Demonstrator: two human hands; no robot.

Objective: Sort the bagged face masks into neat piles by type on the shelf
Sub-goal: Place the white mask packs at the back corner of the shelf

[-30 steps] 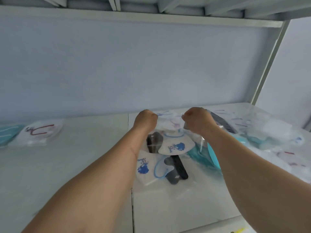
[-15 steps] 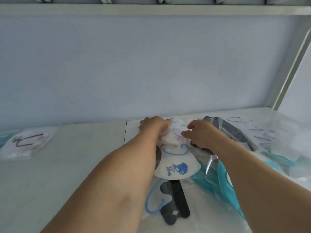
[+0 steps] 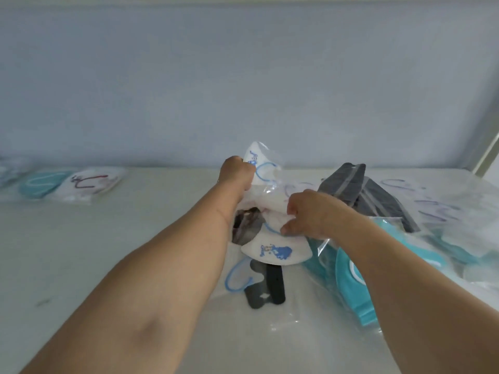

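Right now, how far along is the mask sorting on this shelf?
Early. Done: a teal bagged mask and a white bagged mask with red loops lie side by side at far left. In hand: the left hand lifts a white bagged mask with blue print; the right hand grips another. Left: the mixed heap of grey, teal and white bags on the right.

The left hand [image 3: 237,172] covers the lower edge of the raised white bagged mask [image 3: 260,164], the right hand [image 3: 310,214] hides its grip on the pile, and blurred bags [image 3: 16,171] at the left edge are perhaps masks.
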